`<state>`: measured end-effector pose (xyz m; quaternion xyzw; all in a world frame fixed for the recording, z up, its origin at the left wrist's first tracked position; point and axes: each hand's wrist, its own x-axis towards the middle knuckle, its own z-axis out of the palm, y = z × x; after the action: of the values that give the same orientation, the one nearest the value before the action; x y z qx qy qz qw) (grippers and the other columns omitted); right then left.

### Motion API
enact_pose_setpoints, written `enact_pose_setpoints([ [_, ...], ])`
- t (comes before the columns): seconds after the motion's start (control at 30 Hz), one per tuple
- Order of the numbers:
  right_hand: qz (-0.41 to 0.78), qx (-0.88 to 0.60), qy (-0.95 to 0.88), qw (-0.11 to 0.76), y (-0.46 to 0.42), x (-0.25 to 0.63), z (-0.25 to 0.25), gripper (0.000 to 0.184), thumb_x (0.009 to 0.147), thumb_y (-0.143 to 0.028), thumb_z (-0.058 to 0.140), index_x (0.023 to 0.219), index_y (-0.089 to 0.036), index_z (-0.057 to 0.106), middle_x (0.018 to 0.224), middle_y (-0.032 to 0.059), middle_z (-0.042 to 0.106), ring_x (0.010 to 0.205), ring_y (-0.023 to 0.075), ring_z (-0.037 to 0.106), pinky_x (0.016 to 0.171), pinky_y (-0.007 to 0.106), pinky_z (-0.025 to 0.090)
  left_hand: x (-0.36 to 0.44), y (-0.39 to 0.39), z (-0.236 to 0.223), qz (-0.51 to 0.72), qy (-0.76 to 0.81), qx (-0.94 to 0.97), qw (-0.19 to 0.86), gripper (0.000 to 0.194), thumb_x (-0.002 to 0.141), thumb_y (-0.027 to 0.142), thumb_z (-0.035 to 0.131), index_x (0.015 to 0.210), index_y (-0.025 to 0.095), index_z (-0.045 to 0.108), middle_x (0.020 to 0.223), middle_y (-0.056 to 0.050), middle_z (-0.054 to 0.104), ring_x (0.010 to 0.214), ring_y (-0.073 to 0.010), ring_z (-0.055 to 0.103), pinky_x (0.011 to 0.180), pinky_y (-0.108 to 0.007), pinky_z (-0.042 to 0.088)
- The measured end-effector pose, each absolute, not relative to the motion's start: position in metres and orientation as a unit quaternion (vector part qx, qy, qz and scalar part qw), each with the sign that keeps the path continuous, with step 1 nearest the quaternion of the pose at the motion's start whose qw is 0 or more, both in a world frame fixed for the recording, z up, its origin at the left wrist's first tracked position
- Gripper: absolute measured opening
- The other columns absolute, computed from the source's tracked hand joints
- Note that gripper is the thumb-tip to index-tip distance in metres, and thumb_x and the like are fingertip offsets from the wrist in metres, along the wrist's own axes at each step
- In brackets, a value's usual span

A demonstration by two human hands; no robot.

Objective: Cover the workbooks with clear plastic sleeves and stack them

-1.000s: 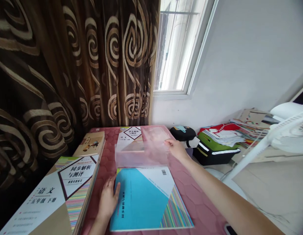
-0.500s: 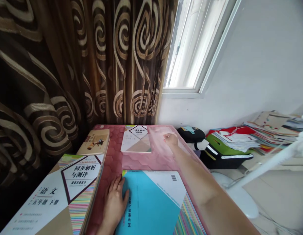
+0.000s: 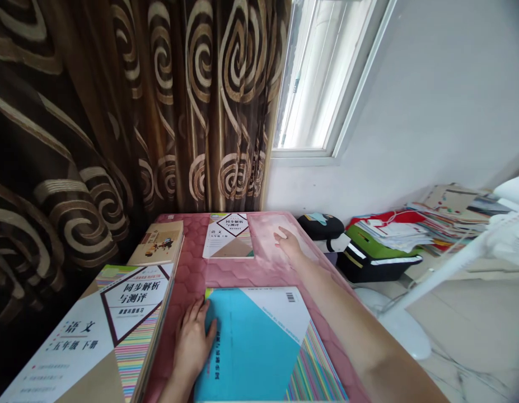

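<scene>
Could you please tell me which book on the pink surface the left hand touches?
It is the mostly blue book with the barcode; the left hand lies at its left edge. No other book there looks blue or is touched.

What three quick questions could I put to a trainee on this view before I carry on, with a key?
1. Which hand is at the left edge of the blue book?
2. True or false: the right hand is over the blue book.
3. What lies beyond the blue book, just left of the clear plastic? A) the fan B) a white-and-tan book C) the black case

Key: 1. The left hand. 2. False; it is over the clear plastic. 3. B.
</scene>
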<state>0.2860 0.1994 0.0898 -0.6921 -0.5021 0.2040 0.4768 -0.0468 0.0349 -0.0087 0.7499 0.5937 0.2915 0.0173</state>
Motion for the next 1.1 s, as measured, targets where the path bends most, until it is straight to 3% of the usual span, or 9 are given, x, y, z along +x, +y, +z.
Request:
enact_pose_setpoints([
  [0.17, 0.284, -0.637, -0.556, 0.453, 0.109, 0.273, 0.091, 0.029, 0.085, -0.027, 0.058, 0.111, -0.021, 0.068, 0.113, 0.0065, 0.07, 0.098, 0.0206, 0.068, 0.077, 0.031, 0.059, -0.048, 0.037, -0.01, 0.298, 0.586, 0.754, 0.016, 0.042, 0.089, 0.037, 0.045, 0.124, 0.018, 0.059, 0.13, -0.009, 0.059, 0.123, -0.0252, 0.051, 0.104, -0.046, 0.042],
  [0.27, 0.293, -0.561, -0.689, 0.353, 0.035, 0.263, 0.081, 0.034, 0.09, -0.038, 0.051, 0.117, -0.025, 0.066, 0.12, 0.0067, 0.067, 0.107, 0.0225, 0.065, 0.09, 0.037, 0.055, -0.049, 0.037, -0.011, 0.297, 0.581, 0.758, 0.009, 0.042, 0.089, 0.037, 0.046, 0.124, 0.019, 0.06, 0.13, -0.009, 0.059, 0.123, -0.0251, 0.052, 0.104, -0.047, 0.042],
  [0.37, 0.241, -0.53, -0.774, 0.25, -0.032, 0.257, 0.067, 0.043, 0.091, -0.044, 0.05, 0.131, -0.028, 0.057, 0.142, 0.0062, 0.05, 0.133, 0.0251, 0.043, 0.108, 0.044, 0.041, -0.049, 0.037, -0.011, 0.292, 0.58, 0.76, 0.005, 0.043, 0.089, 0.037, 0.045, 0.125, 0.018, 0.059, 0.13, -0.01, 0.059, 0.124, -0.0258, 0.05, 0.105, -0.047, 0.041],
  [0.5, 0.187, -0.519, -0.823, 0.135, -0.083, 0.255, 0.042, 0.054, 0.089, -0.043, 0.055, 0.141, -0.032, 0.044, 0.15, 0.0024, 0.039, 0.141, 0.0292, 0.029, 0.114, 0.052, 0.029, -0.048, 0.037, -0.01, 0.289, 0.579, 0.762, 0.004, 0.044, 0.089, 0.037, 0.045, 0.125, 0.015, 0.06, 0.13, -0.013, 0.059, 0.124, -0.0282, 0.051, 0.106, -0.048, 0.041],
  [0.7, 0.12, -0.54, -0.818, 0.156, -0.094, 0.252, 0.019, 0.046, 0.093, -0.041, 0.048, 0.138, -0.03, 0.048, 0.148, 0.0033, 0.041, 0.139, 0.0287, 0.033, 0.113, 0.052, 0.031, -0.04, 0.026, 0.005, 0.289, 0.588, 0.755, 0.014, 0.038, 0.087, 0.029, 0.046, 0.116, 0.014, 0.065, 0.131, -0.016, 0.057, 0.13, -0.0309, 0.045, 0.108, -0.049, 0.039],
  [0.83, 0.148, -0.543, -0.814, 0.145, -0.092, 0.252, 0.026, 0.047, 0.092, -0.044, 0.05, 0.137, -0.03, 0.049, 0.147, 0.0031, 0.043, 0.138, 0.0274, 0.034, 0.113, 0.052, 0.032, -0.031, -0.002, 0.033, 0.199, 0.553, 0.795, 0.151, 0.039, 0.083, 0.028, 0.054, 0.118, 0.017, 0.065, 0.137, -0.014, 0.054, 0.131, -0.0306, 0.045, 0.11, -0.049, 0.037],
  [0.93, 0.165, -0.544, -0.81, 0.144, -0.091, 0.253, 0.034, 0.047, 0.091, -0.042, 0.053, 0.135, -0.029, 0.052, 0.146, 0.0036, 0.044, 0.138, 0.0272, 0.035, 0.113, 0.051, 0.033, -0.027, -0.027, 0.054, 0.124, 0.478, 0.823, 0.279, 0.052, 0.075, 0.031, 0.066, 0.126, 0.025, 0.06, 0.143, -0.008, 0.05, 0.136, -0.0294, 0.039, 0.112, -0.048, 0.035],
  [1.1, 0.189, -0.556, -0.798, 0.137, -0.091, 0.25, 0.044, 0.043, 0.089, -0.039, 0.056, 0.131, -0.029, 0.057, 0.144, 0.0031, 0.046, 0.137, 0.0276, 0.036, 0.113, 0.052, 0.033, -0.028, -0.049, 0.064, 0.085, 0.472, 0.825, 0.298, 0.058, 0.071, 0.021, 0.067, 0.128, 0.027, 0.059, 0.146, -0.006, 0.045, 0.137, -0.0288, 0.037, 0.116, -0.048, 0.028],
])
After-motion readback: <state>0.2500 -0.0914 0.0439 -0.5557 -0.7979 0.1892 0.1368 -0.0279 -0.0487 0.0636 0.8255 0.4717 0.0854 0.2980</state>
